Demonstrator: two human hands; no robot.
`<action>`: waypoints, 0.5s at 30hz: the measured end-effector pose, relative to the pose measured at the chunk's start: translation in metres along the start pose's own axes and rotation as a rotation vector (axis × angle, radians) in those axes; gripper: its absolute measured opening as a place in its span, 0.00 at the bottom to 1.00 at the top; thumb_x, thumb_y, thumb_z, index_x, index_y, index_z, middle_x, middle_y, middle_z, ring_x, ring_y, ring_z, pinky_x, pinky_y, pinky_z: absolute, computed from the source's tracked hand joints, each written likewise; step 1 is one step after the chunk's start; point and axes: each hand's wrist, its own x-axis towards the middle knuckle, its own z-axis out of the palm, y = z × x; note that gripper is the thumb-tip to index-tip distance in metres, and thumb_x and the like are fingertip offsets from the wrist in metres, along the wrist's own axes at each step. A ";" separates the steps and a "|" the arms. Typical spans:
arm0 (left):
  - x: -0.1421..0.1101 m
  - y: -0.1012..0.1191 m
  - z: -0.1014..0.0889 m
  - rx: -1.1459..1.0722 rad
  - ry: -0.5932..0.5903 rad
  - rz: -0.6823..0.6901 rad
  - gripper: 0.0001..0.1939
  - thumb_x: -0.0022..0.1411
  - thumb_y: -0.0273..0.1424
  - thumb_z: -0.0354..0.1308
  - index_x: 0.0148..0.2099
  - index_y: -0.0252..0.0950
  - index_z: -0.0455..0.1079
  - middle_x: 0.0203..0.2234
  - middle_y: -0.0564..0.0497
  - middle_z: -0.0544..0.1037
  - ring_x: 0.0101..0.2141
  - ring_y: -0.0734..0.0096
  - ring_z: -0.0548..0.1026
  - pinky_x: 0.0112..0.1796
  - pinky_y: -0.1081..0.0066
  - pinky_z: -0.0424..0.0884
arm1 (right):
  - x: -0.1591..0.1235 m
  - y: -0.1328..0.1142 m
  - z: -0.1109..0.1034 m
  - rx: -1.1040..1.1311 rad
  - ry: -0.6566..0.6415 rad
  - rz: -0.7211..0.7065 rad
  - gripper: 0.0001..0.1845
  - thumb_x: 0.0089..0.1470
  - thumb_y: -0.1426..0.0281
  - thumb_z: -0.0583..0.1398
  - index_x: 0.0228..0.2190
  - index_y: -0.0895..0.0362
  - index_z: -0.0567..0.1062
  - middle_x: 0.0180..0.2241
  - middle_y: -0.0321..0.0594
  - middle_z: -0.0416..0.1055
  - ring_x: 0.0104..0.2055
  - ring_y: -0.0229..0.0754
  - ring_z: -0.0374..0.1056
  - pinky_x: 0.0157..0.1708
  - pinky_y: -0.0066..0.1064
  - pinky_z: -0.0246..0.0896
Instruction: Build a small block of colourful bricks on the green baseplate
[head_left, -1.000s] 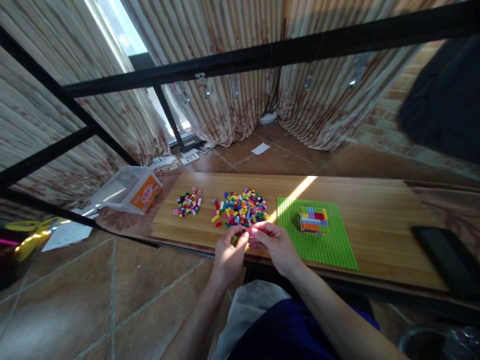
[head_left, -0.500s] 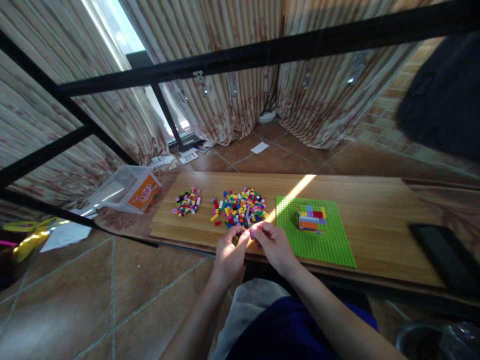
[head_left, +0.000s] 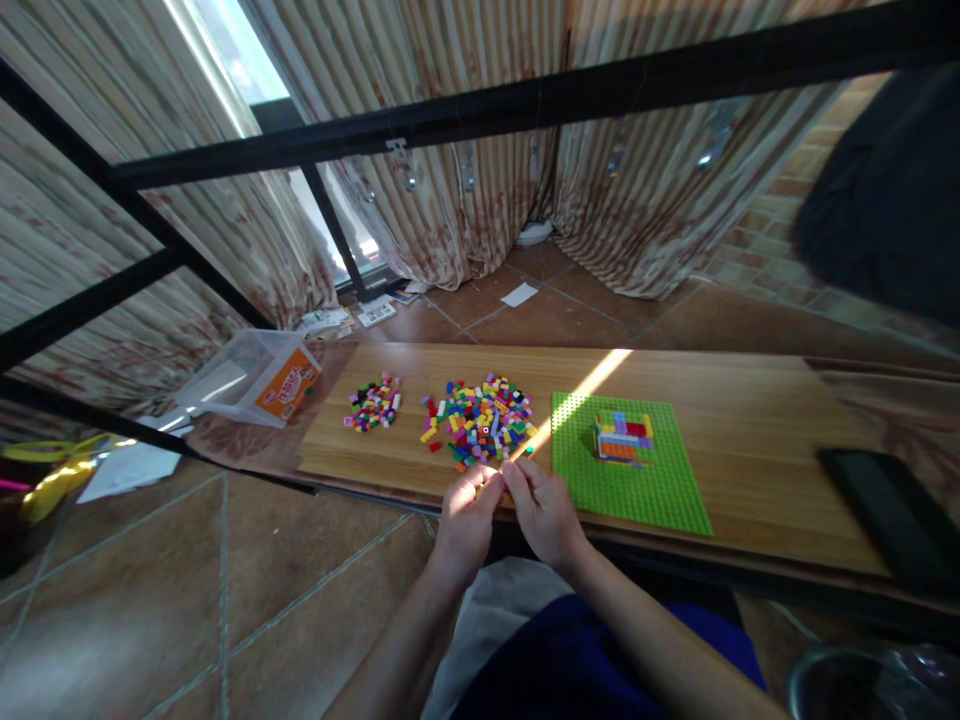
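My left hand (head_left: 466, 510) and my right hand (head_left: 546, 508) meet at the bench's near edge, thumbs almost touching. Both are closed, fingers curled in; whatever they pinch is hidden behind the thumbs. Just beyond them spreads a large heap of toy building bricks (head_left: 491, 412) in many colours. To the right of my right hand lies a green studded baseplate (head_left: 675, 490). On it stands a small block-shaped build (head_left: 624, 438) of orange, white, lilac, red and yellow bricks.
A smaller brick pile (head_left: 375, 403) lies to the left on the wooden bench top (head_left: 750, 440). Past it, a clear plastic box (head_left: 251, 375) with an orange label rests at the left end. A dark phone-like slab (head_left: 885, 510) lies at the right. Black metal bars (head_left: 480, 115) cross behind the bench.
Both hands have come slightly nearer my body and curled tighter. The pinkish bit seen between my fingertips, and the yellowish bit by my left hand, are now hidden. The build has not moved.
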 end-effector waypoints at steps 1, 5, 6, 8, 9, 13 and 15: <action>-0.001 0.001 0.001 -0.074 -0.015 -0.042 0.15 0.55 0.41 0.57 0.25 0.35 0.62 0.16 0.60 0.56 0.18 0.82 0.51 0.21 0.78 0.50 | 0.000 0.001 0.002 0.094 0.015 0.037 0.22 0.58 0.56 0.52 0.18 0.55 0.62 0.17 0.30 0.55 0.20 0.33 0.52 0.22 0.28 0.44; -0.003 0.007 0.001 -0.313 -0.114 -0.185 0.16 0.51 0.40 0.61 0.26 0.35 0.60 0.16 0.62 0.55 0.16 0.86 0.48 0.18 0.80 0.44 | 0.004 0.002 0.002 0.641 -0.006 0.324 0.23 0.53 0.53 0.56 0.18 0.54 0.59 0.13 0.27 0.49 0.16 0.31 0.43 0.17 0.26 0.37; -0.003 0.009 0.001 -0.340 -0.129 -0.196 0.17 0.50 0.40 0.62 0.27 0.34 0.61 0.17 0.61 0.56 0.16 0.87 0.48 0.18 0.81 0.43 | 0.005 0.002 0.001 0.777 -0.048 0.397 0.22 0.52 0.53 0.57 0.18 0.54 0.59 0.13 0.27 0.49 0.15 0.31 0.42 0.16 0.26 0.35; -0.002 0.011 -0.001 -0.360 -0.134 -0.193 0.16 0.49 0.40 0.63 0.29 0.33 0.63 0.19 0.60 0.60 0.16 0.88 0.48 0.17 0.81 0.42 | 0.006 0.002 -0.005 0.993 -0.143 0.496 0.20 0.51 0.56 0.58 0.19 0.55 0.60 0.14 0.27 0.51 0.15 0.30 0.42 0.16 0.25 0.35; -0.002 0.012 -0.002 -0.359 -0.131 -0.188 0.16 0.49 0.40 0.63 0.30 0.33 0.64 0.20 0.60 0.61 0.16 0.89 0.49 0.17 0.81 0.42 | 0.006 0.002 -0.007 1.065 -0.178 0.521 0.19 0.51 0.58 0.58 0.19 0.55 0.60 0.14 0.27 0.52 0.16 0.30 0.42 0.16 0.24 0.36; -0.001 0.013 -0.003 -0.298 -0.099 -0.167 0.15 0.51 0.39 0.62 0.32 0.32 0.67 0.19 0.60 0.60 0.16 0.89 0.49 0.17 0.82 0.43 | 0.005 0.005 -0.014 1.137 -0.199 0.557 0.12 0.47 0.64 0.59 0.19 0.56 0.64 0.15 0.29 0.56 0.15 0.28 0.41 0.15 0.23 0.32; -0.002 0.013 -0.002 -0.226 -0.077 -0.153 0.13 0.53 0.39 0.60 0.32 0.33 0.67 0.16 0.61 0.57 0.15 0.87 0.49 0.17 0.81 0.44 | 0.004 0.007 -0.014 1.109 -0.197 0.566 0.10 0.45 0.65 0.59 0.20 0.57 0.66 0.17 0.30 0.60 0.15 0.27 0.40 0.14 0.22 0.30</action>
